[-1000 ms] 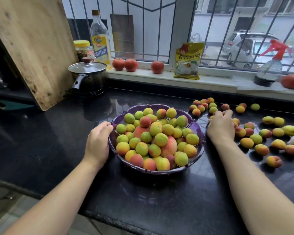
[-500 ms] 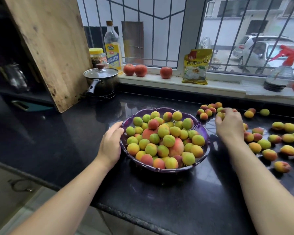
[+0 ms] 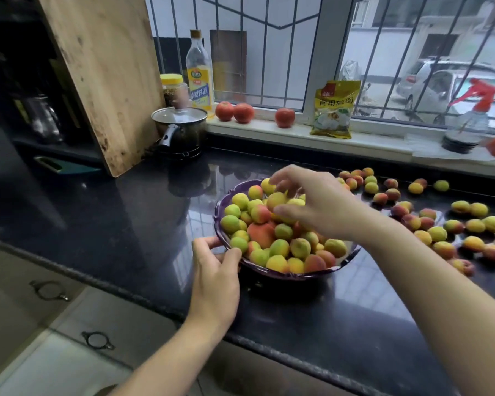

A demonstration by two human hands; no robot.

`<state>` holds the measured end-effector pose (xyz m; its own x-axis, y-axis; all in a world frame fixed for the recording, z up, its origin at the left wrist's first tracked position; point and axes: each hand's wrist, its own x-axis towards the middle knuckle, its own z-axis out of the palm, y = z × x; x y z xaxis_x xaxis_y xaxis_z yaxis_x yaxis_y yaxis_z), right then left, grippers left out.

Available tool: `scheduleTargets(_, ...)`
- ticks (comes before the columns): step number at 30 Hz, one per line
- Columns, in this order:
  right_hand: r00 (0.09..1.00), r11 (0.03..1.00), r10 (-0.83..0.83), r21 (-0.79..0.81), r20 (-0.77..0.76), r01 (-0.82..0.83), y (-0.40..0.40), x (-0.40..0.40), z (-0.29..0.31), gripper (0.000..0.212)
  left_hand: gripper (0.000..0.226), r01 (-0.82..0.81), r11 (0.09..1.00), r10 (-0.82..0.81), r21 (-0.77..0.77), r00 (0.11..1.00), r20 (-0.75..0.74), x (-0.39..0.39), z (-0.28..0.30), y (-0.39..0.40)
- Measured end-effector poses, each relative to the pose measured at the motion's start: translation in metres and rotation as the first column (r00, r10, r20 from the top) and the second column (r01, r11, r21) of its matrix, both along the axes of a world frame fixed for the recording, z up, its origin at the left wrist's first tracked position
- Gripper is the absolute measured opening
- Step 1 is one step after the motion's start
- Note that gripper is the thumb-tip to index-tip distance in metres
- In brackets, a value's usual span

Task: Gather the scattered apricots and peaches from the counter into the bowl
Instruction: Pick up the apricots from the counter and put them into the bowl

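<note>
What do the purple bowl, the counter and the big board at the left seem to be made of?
Purple bowl: probably plastic, glossy, with a thin moulded scalloped rim. Counter: polished dark stone, it seems, since it mirrors the window bars. Board: bare wood, matt, with visible grain and dark stains near its lower edge.

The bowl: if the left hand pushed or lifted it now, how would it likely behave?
The bowl is heaped with fruit, so probably heavy. Pushed, it may slide on the glossy counter. Tilted, the top apricots would likely roll off. The left hand grips its rim.
</note>
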<state>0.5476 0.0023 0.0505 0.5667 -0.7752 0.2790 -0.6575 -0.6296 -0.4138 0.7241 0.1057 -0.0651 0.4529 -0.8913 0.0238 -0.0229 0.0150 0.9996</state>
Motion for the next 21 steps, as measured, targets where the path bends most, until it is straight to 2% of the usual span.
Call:
scheduleTargets(3, 0.982, 0.989, 0.013, -0.141, -0.188, -0.040, 0.004, 0.008, -0.006, 0.032, 0.031, 0.035, 0.999, -0.035, 0.001, 0.999, 0.002, -0.002, 0.001, 0.012)
scheduleTargets(7, 0.947, 0.975, -0.011, -0.215, -0.321, -0.062, 0.005, 0.008, -0.013, 0.025, 0.031, -0.075, 0.997, 0.075, 0.013, 0.995, -0.061, 0.015, 0.010, 0.004)
scheduleTargets(12, 0.944, 0.968, -0.026, -0.245, -0.329, -0.059, 0.003, 0.012, -0.020, 0.028, 0.027, -0.107, 0.994, 0.107, 0.002, 0.991, -0.079, 0.027, 0.032, -0.025)
scheduleTargets(16, 0.952, 0.969, -0.030, -0.244, -0.305, -0.048, 0.001, 0.014, -0.023, 0.030, 0.034, -0.088, 0.996, 0.086, -0.017, 0.992, -0.096, 0.038, 0.035, -0.069)
scheduleTargets(19, 0.949, 0.970, -0.022, -0.238, -0.315, -0.057, 0.002, 0.016, -0.025, 0.032, 0.022, -0.034, 0.998, 0.020, -0.056, 0.972, -0.235, 0.035, 0.036, -0.089)
scheduleTargets(21, 0.950, 0.969, -0.033, -0.242, -0.309, -0.045, 0.003, 0.011, -0.028, 0.038, 0.031, 0.031, 0.996, -0.062, -0.079, 0.905, -0.421, 0.033, 0.029, -0.096)
